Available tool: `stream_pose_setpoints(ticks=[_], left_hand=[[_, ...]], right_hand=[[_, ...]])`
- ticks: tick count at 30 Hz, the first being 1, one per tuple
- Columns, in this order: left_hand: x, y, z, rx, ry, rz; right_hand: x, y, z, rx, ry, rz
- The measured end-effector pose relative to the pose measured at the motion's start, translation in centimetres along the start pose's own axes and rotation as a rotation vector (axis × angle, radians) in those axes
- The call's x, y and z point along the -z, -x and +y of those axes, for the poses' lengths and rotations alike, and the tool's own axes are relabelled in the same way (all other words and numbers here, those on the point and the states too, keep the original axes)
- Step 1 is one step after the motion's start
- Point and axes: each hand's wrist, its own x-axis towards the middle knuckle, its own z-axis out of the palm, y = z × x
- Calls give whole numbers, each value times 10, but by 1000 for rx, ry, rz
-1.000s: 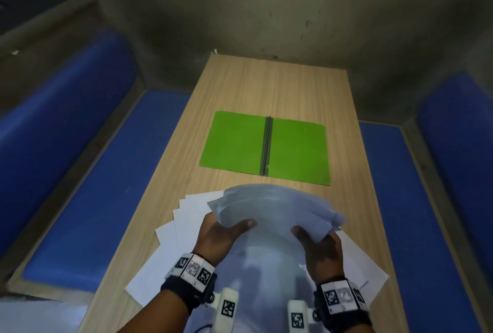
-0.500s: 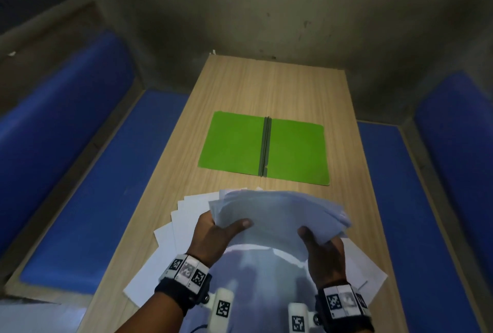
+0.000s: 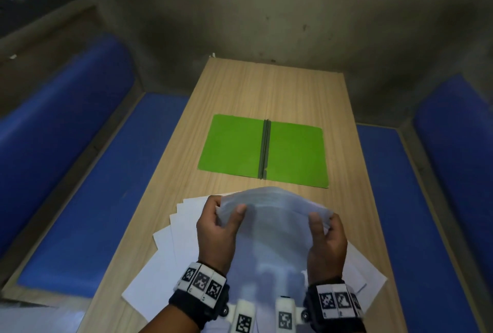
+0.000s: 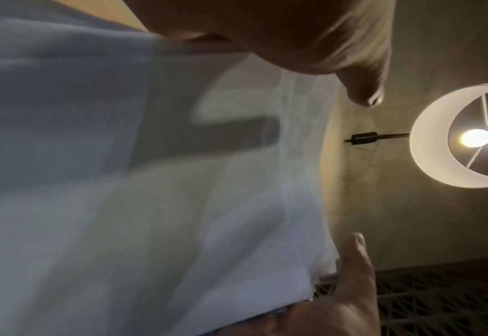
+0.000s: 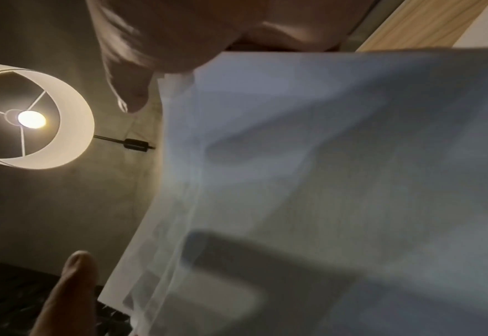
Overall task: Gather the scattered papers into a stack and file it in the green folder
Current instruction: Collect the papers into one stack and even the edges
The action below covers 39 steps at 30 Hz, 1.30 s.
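A bundle of white papers (image 3: 272, 220) stands tilted up off the wooden table (image 3: 266, 92), held by its two side edges. My left hand (image 3: 221, 223) grips the left edge, thumb on the near face. My right hand (image 3: 326, 236) grips the right edge the same way. Both wrist views show the sheets (image 4: 150, 181) (image 5: 323, 181) close up, with a thumb across them. More loose papers (image 3: 170, 250) lie fanned on the table under my hands. The green folder (image 3: 262, 154) lies open and flat just beyond the bundle.
Blue padded benches (image 3: 80, 186) (image 3: 416, 212) run along both long sides of the table. A dark wall closes the far end. A lit hanging lamp (image 4: 467, 136) shows in the wrist views overhead.
The bundle has been drawn together and tipped more upright between my hands, its top edge higher and narrower than a second ago. The folder has not moved.
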Motion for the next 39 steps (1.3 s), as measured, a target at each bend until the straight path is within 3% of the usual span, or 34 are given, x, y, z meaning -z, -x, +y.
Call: stream_pose_setpoints(ticks=[4, 8, 11, 15, 23, 29, 34, 39], left_hand=[[-1, -3, -5, -11, -161, 94], [1, -2, -4, -3, -149, 140], [-5, -4, 0, 53, -154, 198], [-2, -6, -4, 99, -160, 140], [-3, -6, -2, 76, -130, 144], [-5, -3, 3, 41, -141, 109], [-9, -8, 3, 127, -185, 205], [-3, -12, -2, 123, -148, 229]], right_hand=[[-10, -1, -5, -1, 80, 137], [-11, 1, -3, -21, 164, 169], [-9, 4, -2, 9, 182, 169], [-3, 5, -1, 36, 101, 154], [3, 4, 4, 29, 143, 159], [2, 7, -1, 57, 131, 74], [3, 8, 5, 55, 153, 68], [13, 3, 9, 40, 86, 79]])
